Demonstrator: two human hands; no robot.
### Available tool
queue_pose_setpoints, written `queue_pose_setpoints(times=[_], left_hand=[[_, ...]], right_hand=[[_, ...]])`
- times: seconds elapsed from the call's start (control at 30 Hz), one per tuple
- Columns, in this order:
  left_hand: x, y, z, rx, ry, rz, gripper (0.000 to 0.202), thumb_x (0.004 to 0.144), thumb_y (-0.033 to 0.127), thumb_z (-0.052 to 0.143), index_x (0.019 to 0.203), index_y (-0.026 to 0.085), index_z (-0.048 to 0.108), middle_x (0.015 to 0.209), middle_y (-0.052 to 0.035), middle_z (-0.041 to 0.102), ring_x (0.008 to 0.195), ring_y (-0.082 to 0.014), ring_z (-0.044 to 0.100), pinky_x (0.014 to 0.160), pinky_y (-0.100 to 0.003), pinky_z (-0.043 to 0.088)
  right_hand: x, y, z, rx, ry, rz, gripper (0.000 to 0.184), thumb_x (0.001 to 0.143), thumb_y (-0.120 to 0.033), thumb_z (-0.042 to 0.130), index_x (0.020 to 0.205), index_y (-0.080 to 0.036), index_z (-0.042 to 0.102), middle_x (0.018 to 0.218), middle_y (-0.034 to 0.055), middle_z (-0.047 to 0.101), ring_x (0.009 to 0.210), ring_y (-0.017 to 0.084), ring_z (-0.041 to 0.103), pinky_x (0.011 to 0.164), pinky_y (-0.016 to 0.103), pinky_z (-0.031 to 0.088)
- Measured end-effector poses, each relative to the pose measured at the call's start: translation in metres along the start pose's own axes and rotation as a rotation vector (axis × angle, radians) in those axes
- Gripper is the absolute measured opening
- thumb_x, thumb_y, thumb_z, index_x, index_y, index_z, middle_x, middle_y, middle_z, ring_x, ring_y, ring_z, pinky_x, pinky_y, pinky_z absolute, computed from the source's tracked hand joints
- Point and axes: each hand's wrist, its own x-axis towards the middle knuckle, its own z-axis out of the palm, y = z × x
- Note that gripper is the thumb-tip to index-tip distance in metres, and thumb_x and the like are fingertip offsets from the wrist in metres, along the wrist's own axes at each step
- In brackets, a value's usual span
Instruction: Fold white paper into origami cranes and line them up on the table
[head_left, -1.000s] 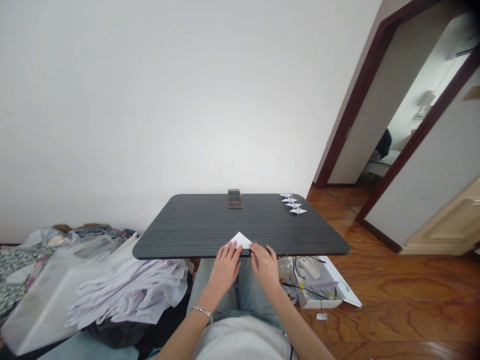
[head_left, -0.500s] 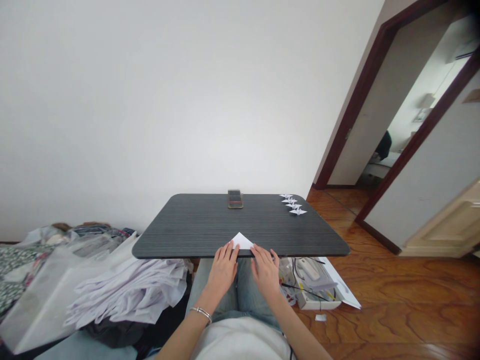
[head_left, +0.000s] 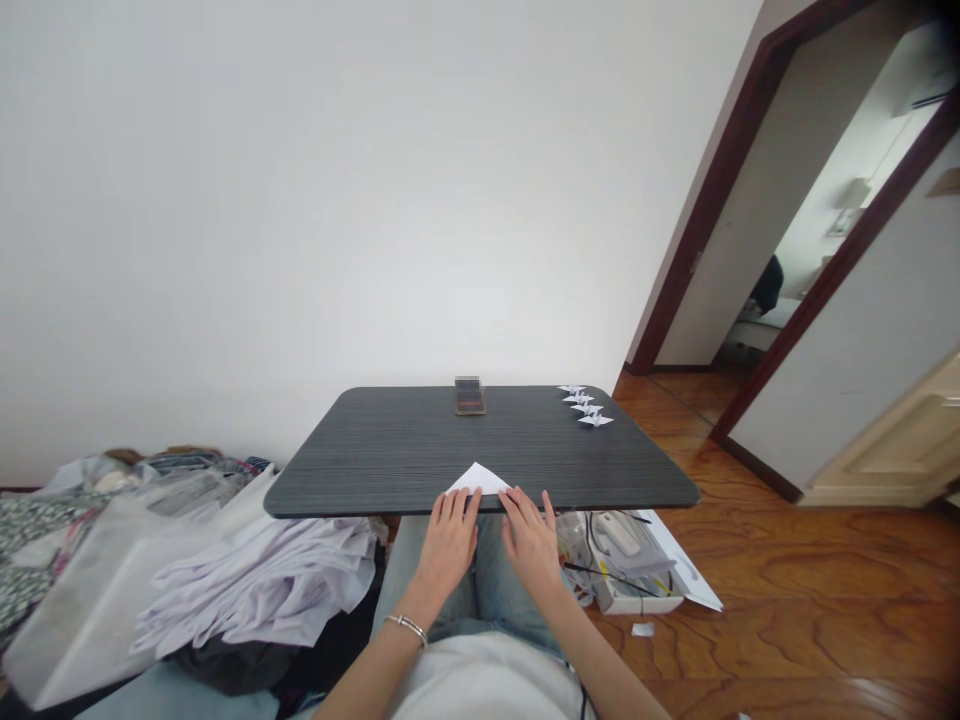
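A white paper folded into a triangle lies at the near edge of the dark table, its tip pointing away from me. My left hand lies flat with fingers stretched out, fingertips on the paper's near left edge. My right hand is also flat with fingers apart, fingertips at the paper's near right corner. A bracelet sits on my left wrist. Neither hand grips anything.
Several small white folded paper cranes stand in a row at the table's far right. A phone stands at the far middle edge. A pile of white sheets and bags lies left; an open box sits on the wooden floor right.
Both hands have slid slightly back toward me along the paper's near edge. The paper stays in place.
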Motion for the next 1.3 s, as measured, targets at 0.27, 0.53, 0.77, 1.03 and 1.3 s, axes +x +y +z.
queue_pose_setpoints(times=[0.27, 0.53, 0.77, 1.03, 1.3], left_hand=[[0.0, -0.001, 0.003, 0.027, -0.017, 0.001, 0.055, 0.081, 0.014, 0.044, 0.135, 0.017, 0.031, 0.124, -0.0106, 0.048, 0.114, -0.0242, 0.042, 0.1, -0.044, 0.033], [0.0, 0.0, -0.001, 0.035, -0.015, 0.013, 0.057, 0.081, 0.014, 0.043, 0.136, 0.016, 0.03, 0.123, -0.0105, 0.048, 0.114, -0.0242, 0.041, 0.101, -0.044, 0.03], [0.001, -0.001, -0.003, 0.046, -0.021, 0.019, 0.056, 0.081, 0.012, 0.043, 0.136, 0.018, 0.031, 0.12, -0.0094, 0.049, 0.11, -0.0236, 0.043, 0.1, -0.044, 0.031], [0.001, -0.001, -0.004, 0.034, -0.026, 0.006, 0.058, 0.08, 0.013, 0.045, 0.136, 0.019, 0.031, 0.12, -0.0093, 0.049, 0.11, -0.0242, 0.042, 0.1, -0.046, 0.03], [0.002, 0.0, -0.004, 0.043, -0.023, 0.006, 0.056, 0.08, 0.012, 0.045, 0.135, 0.019, 0.033, 0.119, -0.0094, 0.049, 0.11, -0.024, 0.043, 0.099, -0.044, 0.031]], right_hand=[[0.005, -0.004, -0.002, 0.008, -0.034, 0.025, 0.038, 0.084, -0.012, 0.042, 0.119, -0.018, 0.054, 0.113, 0.0106, 0.058, 0.107, 0.022, 0.05, 0.1, 0.045, 0.03], [0.009, -0.016, -0.009, -0.042, -0.076, 0.109, 0.037, 0.084, -0.014, 0.047, 0.118, -0.026, 0.055, 0.113, 0.0091, 0.056, 0.106, 0.024, 0.049, 0.099, 0.047, 0.025], [0.004, -0.013, -0.006, -0.029, -0.02, 0.118, 0.033, 0.084, -0.014, 0.045, 0.115, -0.022, 0.056, 0.113, 0.009, 0.059, 0.107, 0.023, 0.05, 0.102, 0.047, 0.021], [0.003, 0.005, -0.001, -0.029, 0.106, 0.165, 0.034, 0.086, -0.017, 0.041, 0.118, -0.014, 0.051, 0.112, 0.0127, 0.059, 0.107, 0.024, 0.05, 0.098, 0.046, 0.028], [0.002, -0.002, 0.0, 0.05, 0.018, -0.016, 0.035, 0.087, -0.016, 0.038, 0.119, -0.017, 0.051, 0.112, 0.0101, 0.061, 0.106, 0.021, 0.052, 0.098, 0.043, 0.03]])
